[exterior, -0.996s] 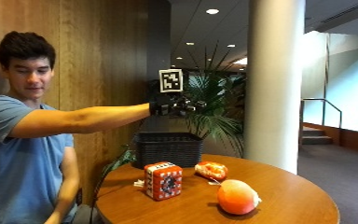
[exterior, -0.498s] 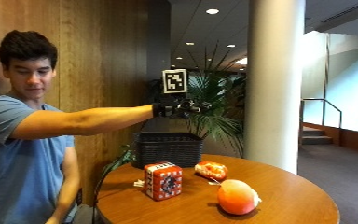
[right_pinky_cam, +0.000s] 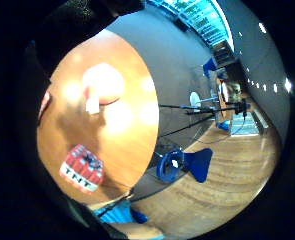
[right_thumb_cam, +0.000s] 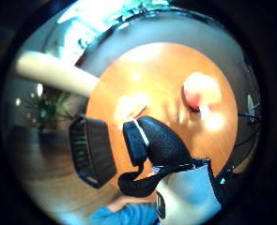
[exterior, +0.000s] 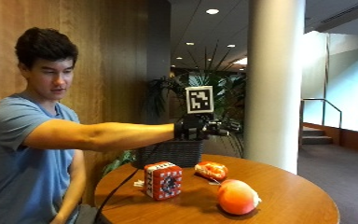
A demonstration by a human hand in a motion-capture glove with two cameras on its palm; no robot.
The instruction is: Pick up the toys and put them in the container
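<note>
Three toys lie on the round wooden table (exterior: 291,196): a red TNT block (exterior: 163,180) (right_pinky_cam: 82,168), a small orange toy (exterior: 211,170) (right_thumb_cam: 130,107) and a peach plush (exterior: 237,197) (right_pinky_cam: 103,83) (right_thumb_cam: 201,91). Behind them, at the table's back edge, stands the black basket (exterior: 173,153) (right_thumb_cam: 91,152). My gloved right hand (exterior: 197,128) hangs at arm's length well above the basket and the toys. Its fingers are relaxed and hold nothing. The gloved thumb (right_thumb_cam: 157,140) shows in the thumb side palm view.
A thick white column (exterior: 275,84) and a potted plant (exterior: 219,88) stand behind the table. A wood-panelled wall is at the person's side. A blue chair (right_pinky_cam: 179,165) and tripod legs stand on the floor beyond the table's edge.
My right hand has reached further out over the table and dropped a little. The person leans forward. The toys and the basket have not moved.
</note>
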